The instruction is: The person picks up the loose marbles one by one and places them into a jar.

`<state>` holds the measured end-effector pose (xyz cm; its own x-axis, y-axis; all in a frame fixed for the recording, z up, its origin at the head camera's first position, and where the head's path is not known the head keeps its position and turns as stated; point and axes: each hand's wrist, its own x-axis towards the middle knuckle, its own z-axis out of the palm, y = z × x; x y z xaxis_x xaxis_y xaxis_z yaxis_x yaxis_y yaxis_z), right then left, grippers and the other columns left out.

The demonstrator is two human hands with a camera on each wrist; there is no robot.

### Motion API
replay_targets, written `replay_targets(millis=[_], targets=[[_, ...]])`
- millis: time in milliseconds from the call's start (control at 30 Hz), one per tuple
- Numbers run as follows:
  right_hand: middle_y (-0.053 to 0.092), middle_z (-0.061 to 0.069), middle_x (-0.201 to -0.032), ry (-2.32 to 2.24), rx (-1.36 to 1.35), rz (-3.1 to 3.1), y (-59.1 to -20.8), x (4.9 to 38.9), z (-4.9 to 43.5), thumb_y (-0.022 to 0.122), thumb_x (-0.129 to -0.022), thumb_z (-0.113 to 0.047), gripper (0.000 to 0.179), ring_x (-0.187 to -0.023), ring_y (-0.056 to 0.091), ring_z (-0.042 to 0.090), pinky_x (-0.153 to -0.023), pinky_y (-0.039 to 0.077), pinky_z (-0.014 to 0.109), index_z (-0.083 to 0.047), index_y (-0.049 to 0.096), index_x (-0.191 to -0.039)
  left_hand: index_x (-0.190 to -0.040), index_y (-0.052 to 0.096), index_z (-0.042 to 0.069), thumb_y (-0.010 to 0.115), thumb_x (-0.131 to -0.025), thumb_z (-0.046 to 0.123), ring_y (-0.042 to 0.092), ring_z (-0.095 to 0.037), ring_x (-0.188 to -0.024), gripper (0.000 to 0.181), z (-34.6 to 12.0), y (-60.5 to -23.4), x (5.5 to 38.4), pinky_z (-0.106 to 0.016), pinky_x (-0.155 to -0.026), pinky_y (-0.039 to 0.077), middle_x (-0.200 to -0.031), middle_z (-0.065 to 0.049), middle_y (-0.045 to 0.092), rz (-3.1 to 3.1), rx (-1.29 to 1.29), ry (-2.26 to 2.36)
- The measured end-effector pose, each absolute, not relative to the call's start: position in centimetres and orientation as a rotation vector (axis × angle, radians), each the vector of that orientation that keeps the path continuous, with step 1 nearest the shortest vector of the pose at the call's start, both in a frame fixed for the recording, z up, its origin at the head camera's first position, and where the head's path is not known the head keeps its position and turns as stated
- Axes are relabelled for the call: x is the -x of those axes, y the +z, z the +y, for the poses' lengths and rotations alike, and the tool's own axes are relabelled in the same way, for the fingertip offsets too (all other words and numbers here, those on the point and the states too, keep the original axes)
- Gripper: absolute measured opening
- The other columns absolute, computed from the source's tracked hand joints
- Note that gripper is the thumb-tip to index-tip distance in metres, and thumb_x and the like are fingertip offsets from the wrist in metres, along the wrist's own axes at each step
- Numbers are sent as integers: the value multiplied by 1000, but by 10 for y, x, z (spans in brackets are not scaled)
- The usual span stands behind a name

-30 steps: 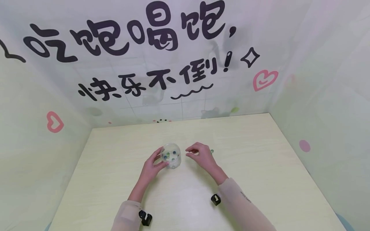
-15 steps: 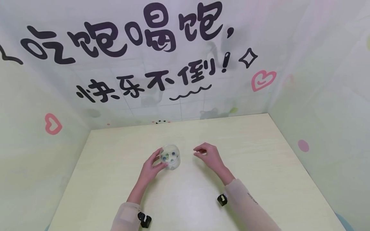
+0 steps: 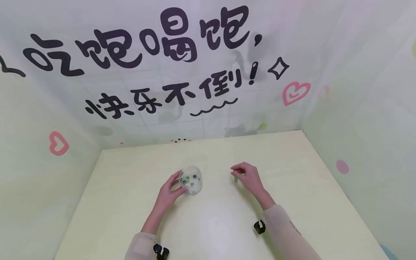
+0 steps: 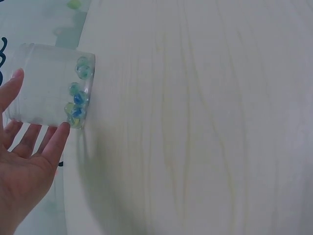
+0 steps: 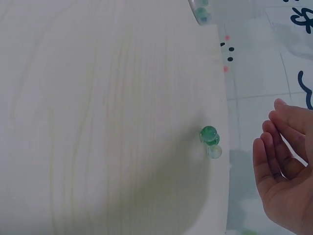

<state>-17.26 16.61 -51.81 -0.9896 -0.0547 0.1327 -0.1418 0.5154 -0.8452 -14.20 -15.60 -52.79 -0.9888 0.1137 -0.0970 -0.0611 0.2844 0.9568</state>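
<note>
My left hand (image 3: 169, 191) holds a clear plastic jar (image 3: 199, 180), thumb on one side and fingers on the other. Several blue, green and yellowish glass marbles (image 4: 77, 98) lie on the jar's bottom, visible through its wall. My right hand (image 3: 248, 176) hovers over the tabletop to the right of the jar, fingers loosely bent and thumb tip close to the index fingertip. Nothing shows between them in the right wrist view. Below those fingertips, a small cluster of green and pale marbles (image 5: 209, 133) sits on the table.
The pale wooden table (image 3: 208, 224) is bordered by a printed backdrop (image 3: 208, 126) at the back and on both sides. Black brackets (image 3: 259, 227) are attached near both sleeves (image 3: 289, 227).
My right hand has moved rightward, away from the jar, and is now over the loose marbles, which show beneath its fingertips. My left hand keeps its hold on the jar.
</note>
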Motion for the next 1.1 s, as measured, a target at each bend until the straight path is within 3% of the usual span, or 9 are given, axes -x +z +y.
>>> replay_targets(millis=[333, 867, 1100], targets=[[75, 13, -99, 1494, -82, -2666, -523, 176, 186, 74, -88, -7, 16, -90, 69, 24, -77, 56, 18, -2, 75, -103, -150, 42, 9, 75, -87, 8, 45, -43, -139, 72, -154, -531, 143, -32, -100, 55, -155, -19, 42, 2413, -90, 1819], [74, 13, -98, 1497, 35, -2776, -542, 184, 195, 75, -87, -7, 18, -87, 68, 21, -79, 56, 26, -2, 75, -105, -152, 39, 12, 74, -88, 8, 42, -41, -142, 73, -156, -531, 143, -33, -103, 53, -157, -17, 39, 2399, -76, 1779], [74, 14, -98, 1503, 13, -2795, -547, 187, 194, 73, -86, -2, 18, -85, 67, 19, -77, 56, 24, 0, 74, -104, -151, 40, 13, 75, -87, 7, 43, -40, -142, 73, -155, -532, 144, -31, -102, 54, -156, -16, 41, 2386, -52, 1785]])
